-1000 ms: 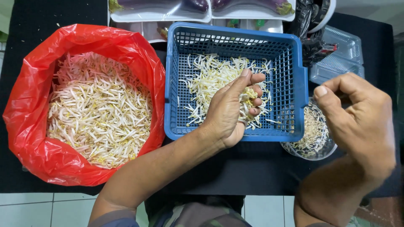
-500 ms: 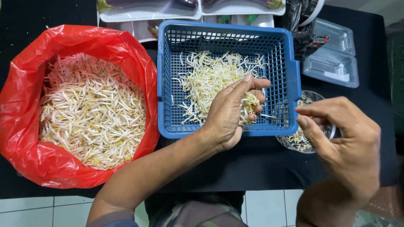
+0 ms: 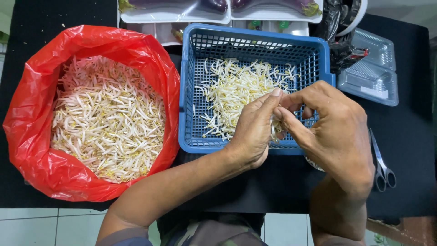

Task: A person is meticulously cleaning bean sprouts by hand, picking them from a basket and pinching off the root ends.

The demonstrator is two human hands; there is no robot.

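Right hand (image 3: 339,136) has swung in from the side since a second ago and now meets the left hand (image 3: 255,132) over the near edge of the blue basket (image 3: 255,41); both sets of fingertips pinch together on a few bean sprouts (image 3: 274,130), so picking looks mid-cycle. Left of the grip sits the red bag (image 3: 32,109) heaped with sprouts. Beyond it lie white trays of purple aubergines (image 3: 173,7), right of it clear plastic clamshell boxes (image 3: 368,73), then small scissors (image 3: 381,164); labels too small to tell.
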